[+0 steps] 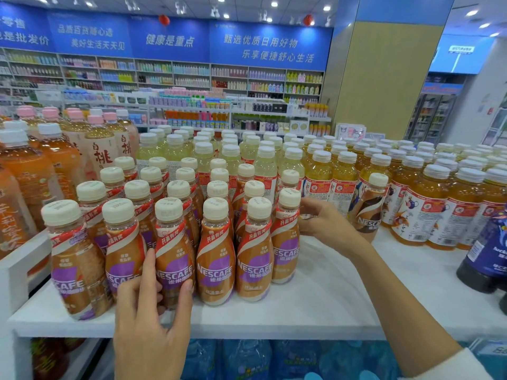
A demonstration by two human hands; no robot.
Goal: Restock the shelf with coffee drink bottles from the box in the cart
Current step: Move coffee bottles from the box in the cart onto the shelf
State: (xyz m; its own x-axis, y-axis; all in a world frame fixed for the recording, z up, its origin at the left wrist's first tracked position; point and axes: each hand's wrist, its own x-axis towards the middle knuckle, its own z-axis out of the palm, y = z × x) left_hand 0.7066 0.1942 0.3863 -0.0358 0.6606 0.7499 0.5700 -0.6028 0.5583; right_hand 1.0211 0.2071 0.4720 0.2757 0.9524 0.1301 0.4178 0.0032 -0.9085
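Straightening the front row of coffee drinks on the shelf.

Gripping with the left hand (153,305) the white-capped, tan-and-purple plastic coffee bottle (175,250) third along the front row, thumb on one flank, fingers curled round the other. Bracing with the right hand (326,223) against the end bottle (285,237) of the same kind, fingers bent at its shoulder; clamped or merely touching, cannot tell. Packed upright in tight rows on the flat white shelf board (329,297); no box or cart in view. Likely to go wrong from here: shoving one bottle too hard and toppling its close neighbours in a chain, or nudging the end bottle sideways into the lone brown-labelled coffee bottle (369,212) just beside the right hand, in front of the amber tea bottles (417,209).
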